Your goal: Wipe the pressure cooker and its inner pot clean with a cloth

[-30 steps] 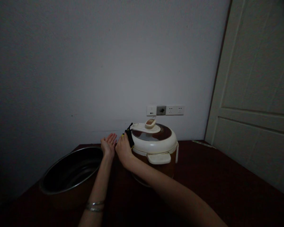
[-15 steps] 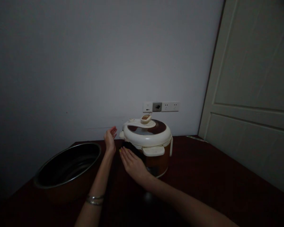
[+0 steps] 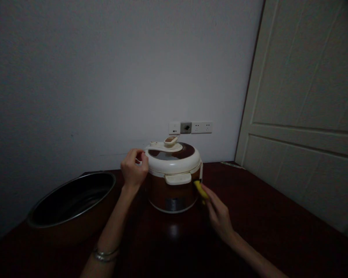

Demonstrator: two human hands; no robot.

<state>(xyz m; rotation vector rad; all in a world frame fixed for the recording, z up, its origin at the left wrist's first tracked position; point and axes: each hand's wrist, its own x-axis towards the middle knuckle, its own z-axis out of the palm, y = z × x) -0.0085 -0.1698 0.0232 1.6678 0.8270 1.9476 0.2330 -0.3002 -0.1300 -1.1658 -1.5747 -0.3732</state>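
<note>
An electric pressure cooker (image 3: pixel 174 164) with a cream lid and brown body stands upright on the dark red table, lid on. Against its left edge my left hand (image 3: pixel 135 166) is closed, fingers curled where the side handle is; the hand hides that handle. My right hand (image 3: pixel 219 214) grips a yellow sponge (image 3: pixel 201 190) with a dark face, pressed to the right side of the cooker's body below the lid. A cream front handle (image 3: pixel 178 179) juts out between the two hands.
On the left stands a large metal-rimmed basin (image 3: pixel 72 219), dark inside. Behind the cooker, a row of wall sockets (image 3: pixel 201 127) is set in the grey wall. A pale panelled door (image 3: pixel 301 154) rises beyond the table's right edge.
My right hand has moved with the sponge from the cooker's left front to its right side. My left hand, open before, has closed at the cooker's left edge. The view has shifted slightly.
</note>
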